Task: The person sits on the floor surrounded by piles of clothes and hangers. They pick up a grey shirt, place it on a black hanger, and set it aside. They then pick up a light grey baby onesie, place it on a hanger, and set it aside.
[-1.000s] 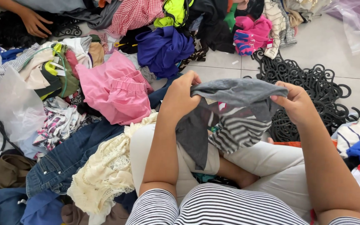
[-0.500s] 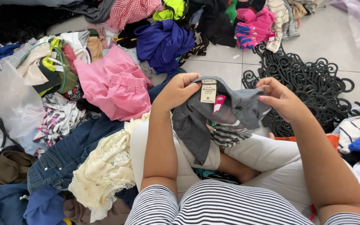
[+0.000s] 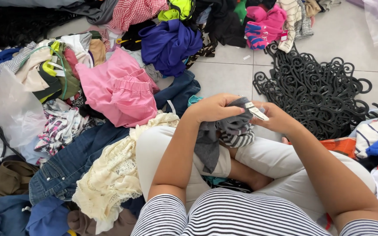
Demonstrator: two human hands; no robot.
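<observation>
Left hand [image 3: 213,108] and right hand [image 3: 275,118] both clench the bunched grey striped cotton garment [image 3: 224,135]; its white tag [image 3: 256,111] could tear under tugging, above the black plastic hanger pile [image 3: 316,94]

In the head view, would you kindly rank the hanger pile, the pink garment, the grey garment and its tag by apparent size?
1. Hanger pile
2. Pink garment, nearly alike, ranking unsure
3. Grey garment
4. Tag

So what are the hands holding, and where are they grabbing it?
Both hands hold a grey garment with a striped part. The left hand bunches its top edge; the right hand pinches the small tag there.
</observation>
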